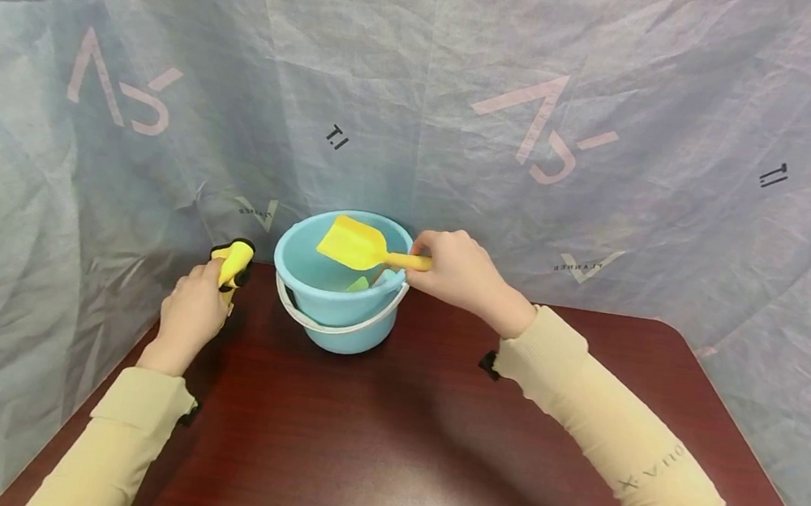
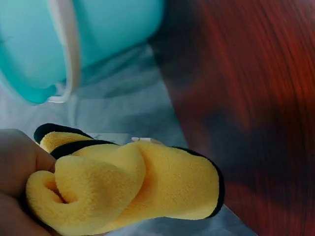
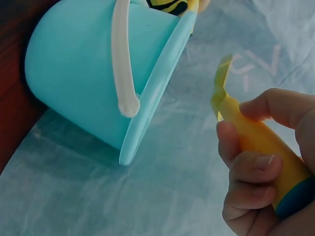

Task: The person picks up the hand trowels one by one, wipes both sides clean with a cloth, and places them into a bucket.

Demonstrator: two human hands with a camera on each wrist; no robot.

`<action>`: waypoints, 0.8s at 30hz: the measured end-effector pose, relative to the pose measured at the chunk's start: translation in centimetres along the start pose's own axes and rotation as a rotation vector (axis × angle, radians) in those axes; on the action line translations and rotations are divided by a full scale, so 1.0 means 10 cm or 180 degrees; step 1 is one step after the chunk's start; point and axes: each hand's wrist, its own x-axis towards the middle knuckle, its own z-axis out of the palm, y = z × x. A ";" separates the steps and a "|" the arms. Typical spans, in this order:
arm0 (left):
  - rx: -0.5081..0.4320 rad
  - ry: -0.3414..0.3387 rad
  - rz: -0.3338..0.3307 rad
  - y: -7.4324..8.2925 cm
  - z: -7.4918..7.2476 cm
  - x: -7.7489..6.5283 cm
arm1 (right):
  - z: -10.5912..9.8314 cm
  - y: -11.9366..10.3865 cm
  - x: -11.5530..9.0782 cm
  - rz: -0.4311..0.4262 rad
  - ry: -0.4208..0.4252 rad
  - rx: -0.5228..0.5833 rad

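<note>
In the head view my right hand (image 1: 459, 268) grips the handle of a yellow toy shovel (image 1: 354, 241), its blade over the mouth of a light blue bucket (image 1: 344, 312). The right wrist view shows fingers curled round the shovel's handle (image 3: 268, 147), which has a dark blue end. Left of the bucket, my left hand (image 1: 193, 307) holds a bunched yellow cloth (image 1: 236, 261) with black edging. Close up, the cloth (image 2: 128, 187) looks fluffy and folded over. Inside the bucket lies something green (image 1: 358, 284), partly hidden by the rim.
The bucket's white handle (image 1: 339, 330) hangs down its front side. Everything stands on a dark red-brown wooden table (image 1: 328, 449). A grey printed sheet (image 1: 390, 105) hangs behind the table and along its sides.
</note>
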 end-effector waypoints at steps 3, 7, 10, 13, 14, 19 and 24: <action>0.0086 -0.0048 0.0016 -0.04 0.12 0.05 | 0.07 -0.05 0.11 0.0089 -0.0208 0.0003; 0.0171 -0.0110 -0.0039 -0.08 0.27 0.10 | 0.17 -0.10 0.24 0.0168 -0.0479 -0.0053; 0.0257 -0.0105 -0.0065 -0.12 0.38 0.12 | 0.24 -0.14 0.34 0.0197 -0.0587 -0.0103; 0.0374 -0.0099 -0.0041 -0.14 0.48 0.12 | 0.32 -0.18 0.42 0.0211 -0.0631 -0.0142; 0.0419 -0.0109 -0.0030 -0.14 0.52 0.12 | 0.34 -0.20 0.45 0.0212 -0.0641 -0.0164; 0.0582 -0.0297 -0.0083 -0.12 0.69 0.12 | 0.48 -0.26 0.56 0.0172 -0.0775 -0.0235; 0.0617 -0.0501 -0.0132 -0.03 0.81 0.11 | 0.62 -0.30 0.65 0.0174 -0.0904 -0.0289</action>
